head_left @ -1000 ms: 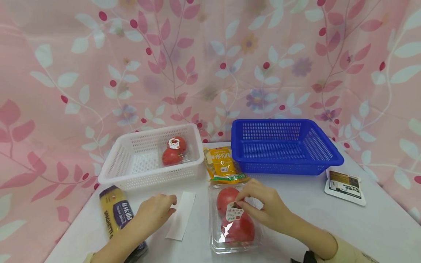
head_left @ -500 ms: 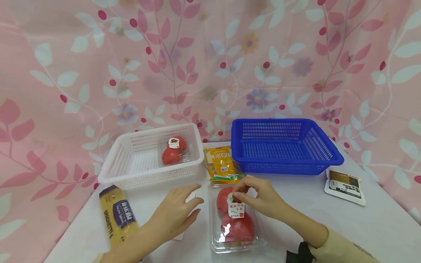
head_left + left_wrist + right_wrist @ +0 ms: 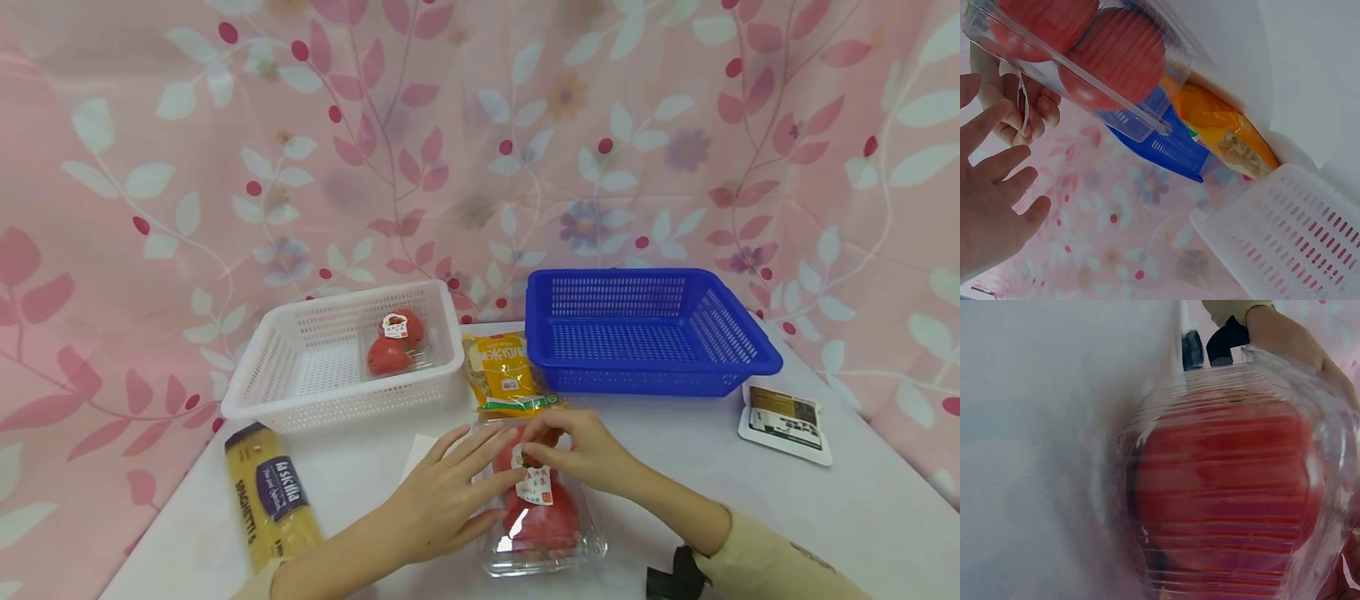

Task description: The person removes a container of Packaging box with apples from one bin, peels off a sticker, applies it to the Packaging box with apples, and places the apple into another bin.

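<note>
A clear plastic box of tomatoes (image 3: 542,527) lies on the white table in front of me. Over its lid, my right hand (image 3: 581,450) pinches the top of a white printed sticker (image 3: 536,487) between thumb and fingers. In the left wrist view the sticker (image 3: 1023,105) appears edge-on in that hand's fingers. My left hand (image 3: 442,500) is spread, its fingertips overlapping the box's left side close to the sticker. Partly behind the left hand lies a white paper strip (image 3: 422,450). The ribbed side of the tomato box (image 3: 1222,487) fills much of the right wrist view.
A white basket (image 3: 300,408) at back left holds another labelled tomato box (image 3: 392,354). The blue basket (image 3: 652,379) stands at back right, a yellow food packet (image 3: 506,375) between them. A spaghetti pack (image 3: 273,500) lies left; a white-and-brown packet (image 3: 786,421) lies far right.
My left hand has moved right from beside the spaghetti pack to the tomato box, its fingers spreading. My right hand keeps hold of the sticker and has shifted slightly left.
</note>
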The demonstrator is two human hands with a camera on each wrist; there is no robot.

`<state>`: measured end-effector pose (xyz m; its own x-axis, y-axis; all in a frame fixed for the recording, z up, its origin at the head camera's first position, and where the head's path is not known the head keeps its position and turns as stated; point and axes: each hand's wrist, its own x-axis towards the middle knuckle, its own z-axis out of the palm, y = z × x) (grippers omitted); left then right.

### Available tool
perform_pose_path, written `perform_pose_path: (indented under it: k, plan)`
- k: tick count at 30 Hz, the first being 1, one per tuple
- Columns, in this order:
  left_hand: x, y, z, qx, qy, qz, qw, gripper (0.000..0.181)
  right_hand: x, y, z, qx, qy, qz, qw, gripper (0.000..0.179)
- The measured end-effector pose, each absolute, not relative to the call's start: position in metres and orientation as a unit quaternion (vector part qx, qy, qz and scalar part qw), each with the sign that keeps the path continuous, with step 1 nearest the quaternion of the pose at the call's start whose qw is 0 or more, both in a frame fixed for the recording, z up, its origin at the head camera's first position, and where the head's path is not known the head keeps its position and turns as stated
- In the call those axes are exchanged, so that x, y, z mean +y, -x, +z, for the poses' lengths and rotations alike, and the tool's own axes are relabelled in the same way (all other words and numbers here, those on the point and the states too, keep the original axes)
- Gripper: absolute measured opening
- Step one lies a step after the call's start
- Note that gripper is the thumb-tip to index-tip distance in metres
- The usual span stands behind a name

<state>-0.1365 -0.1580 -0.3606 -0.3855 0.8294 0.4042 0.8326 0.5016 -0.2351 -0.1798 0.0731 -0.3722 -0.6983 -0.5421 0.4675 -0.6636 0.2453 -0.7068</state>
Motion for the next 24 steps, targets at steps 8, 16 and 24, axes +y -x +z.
perform_pose_path:
  k: [8, 16, 24]
  plan:
    - [-0.158, 0.139, -0.369, -0.835, 0.501, 0.013, 0.230, 0.043, 0.071, 0.190, -0.380, -0.797, -0.403, 0.441, 0.093, 0.004]
    - [-0.156, 0.138, -0.377, -0.844, 0.496, 0.032, 0.203, 0.043, 0.071, 0.195, -0.384, -0.803, -0.415, 0.418, 0.094, 0.004]
    - [-0.154, 0.136, -0.380, -0.846, 0.487, 0.032, 0.214, 0.043, 0.071, 0.199, -0.389, -0.811, -0.417, 0.391, 0.126, 0.009]
